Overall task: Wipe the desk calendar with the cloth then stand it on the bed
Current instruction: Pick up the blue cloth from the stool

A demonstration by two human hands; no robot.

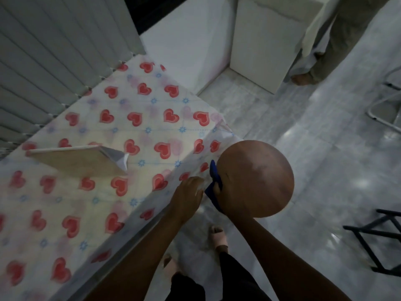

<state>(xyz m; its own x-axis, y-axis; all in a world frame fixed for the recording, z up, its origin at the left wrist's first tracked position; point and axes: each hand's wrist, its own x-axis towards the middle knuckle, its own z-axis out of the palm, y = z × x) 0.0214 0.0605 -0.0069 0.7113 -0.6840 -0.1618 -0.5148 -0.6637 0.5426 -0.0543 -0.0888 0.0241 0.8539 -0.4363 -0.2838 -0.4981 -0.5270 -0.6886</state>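
The desk calendar [76, 160] stands tent-wise on the bed [112, 213], which has a heart-print sheet. Its cardboard back faces me and white pages show at its right end. My right hand [226, 192] is shut on a blue cloth [213, 181] and rests at the left rim of a round brown stool top [258, 177] beside the bed's corner. My left hand [188, 192] hangs over the bed's edge just left of the cloth, with its fingers loosely bent and nothing in them. Both hands are well to the right of the calendar.
Grey vertical blinds [54, 61] run along the bed's far side. A white cabinet [264, 40] stands at the back, with another person's feet [303, 78] beside it. A white metal frame [386, 109] and a black rack [377, 242] stand on the tiled floor at right.
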